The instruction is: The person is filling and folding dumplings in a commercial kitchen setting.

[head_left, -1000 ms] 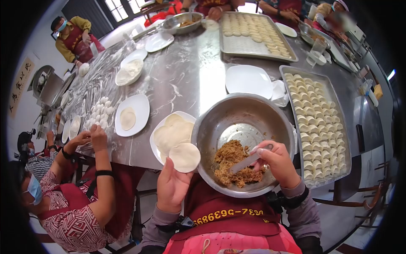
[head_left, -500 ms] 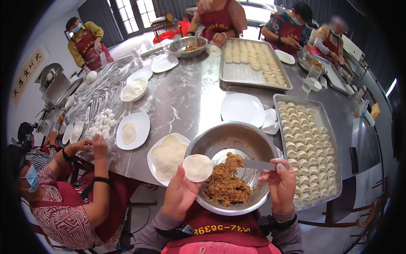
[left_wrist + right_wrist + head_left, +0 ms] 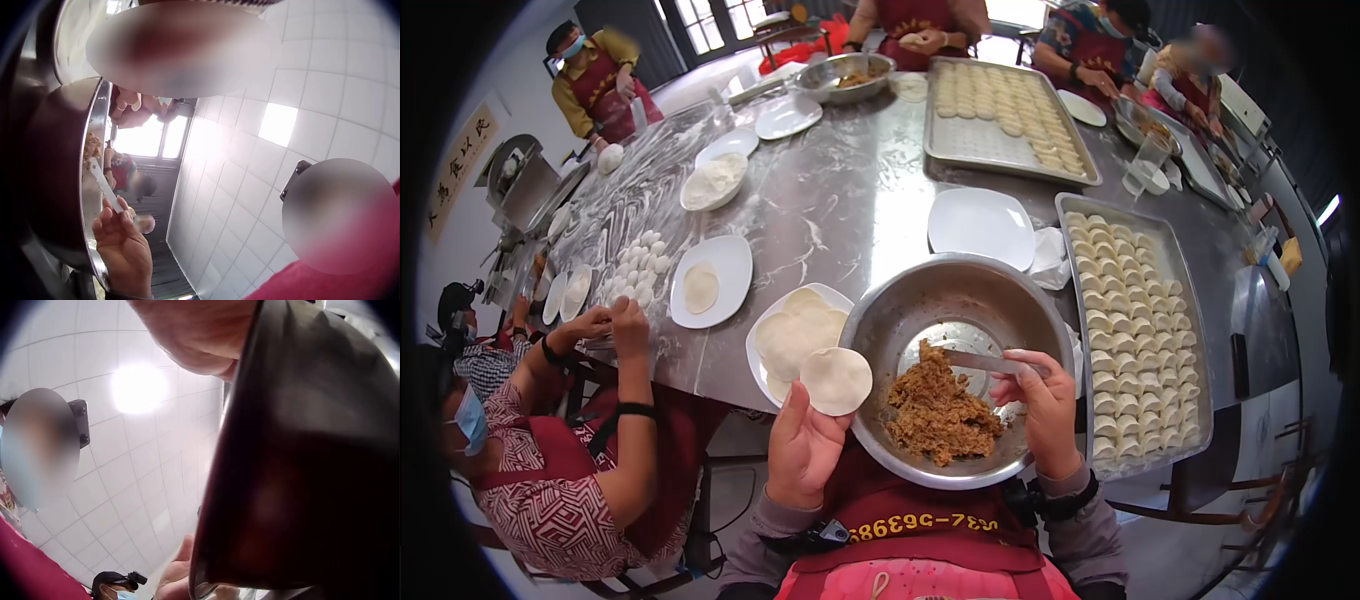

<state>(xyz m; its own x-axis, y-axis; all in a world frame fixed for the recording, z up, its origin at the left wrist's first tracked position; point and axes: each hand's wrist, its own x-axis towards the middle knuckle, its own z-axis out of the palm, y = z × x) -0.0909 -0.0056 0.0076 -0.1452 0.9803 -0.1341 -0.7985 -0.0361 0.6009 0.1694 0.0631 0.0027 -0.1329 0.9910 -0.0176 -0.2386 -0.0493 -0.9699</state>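
Observation:
My left hand [image 3: 805, 455] holds a round dough wrapper [image 3: 836, 380] by its edge, thumb on top, at the left rim of a steel bowl [image 3: 1030, 310]. The wrapper's upper face is bare. In my right hand [image 3: 1048, 405] a flat metal spatula [image 3: 987, 362] is pinched between thumb and fingers over the bowl's right side. Its tip meets the top of a brown minced filling [image 3: 940, 415] heaped in the bowl. The left wrist view shows the same spatula [image 3: 107, 186] from the side, its end at the filling [image 3: 92, 147].
Left of the bowl, a white plate [image 3: 757, 340] carries stacked wrappers [image 3: 793, 335]. A tray [image 3: 1090, 455] of folded dumplings stands on the right, and an unfilled white plate [image 3: 980, 225] lies behind the bowl. At left, a neighbour's hands [image 3: 615, 325] work beside small dough balls [image 3: 637, 265].
The spatula went from low in the filling to raised with a lump on its tip, then back to the heap's top. The wrapper swung toward the bowl and back left. The view shifted.

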